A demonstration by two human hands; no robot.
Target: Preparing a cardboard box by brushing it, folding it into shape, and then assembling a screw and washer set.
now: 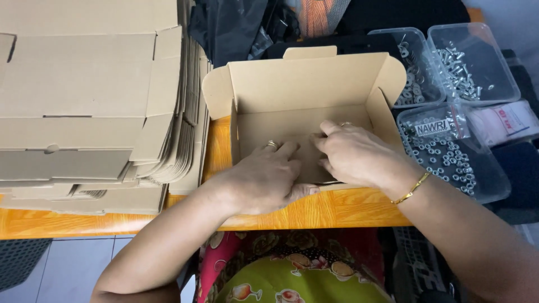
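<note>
- The left hand point(264, 179) lies palm down on the near front flap of a cardboard box point(303, 84), fingers spread flat and pressing on the board; it grasps nothing. A ring shows on one finger.
- The right hand point(359, 157) reaches into the same box from the right, fingers curled down onto the folded flap inside; it pushes on the cardboard rather than closing round it. It wears a ring, and a thin gold bracelet point(412, 188) sits at the wrist.
- The box stands open in the middle of the scene on an orange wooden table point(337, 210), near the table's near edge. Its lid stands up at the far side, with a tuck tab on top and rounded ear flaps at each end.
- Left of the box, touching or just beside it, is a tall stack of flat unfolded boxes point(84, 95).
- To the right sit clear plastic tubs: a near one holding small metal nuts point(449, 163), and two far ones, one with washers point(412, 73) and one with screws point(463, 64).
- Dark bags point(236, 25) lie at the far side, behind the box.
- The person's flowered clothing point(286, 269) shows at the near edge.
</note>
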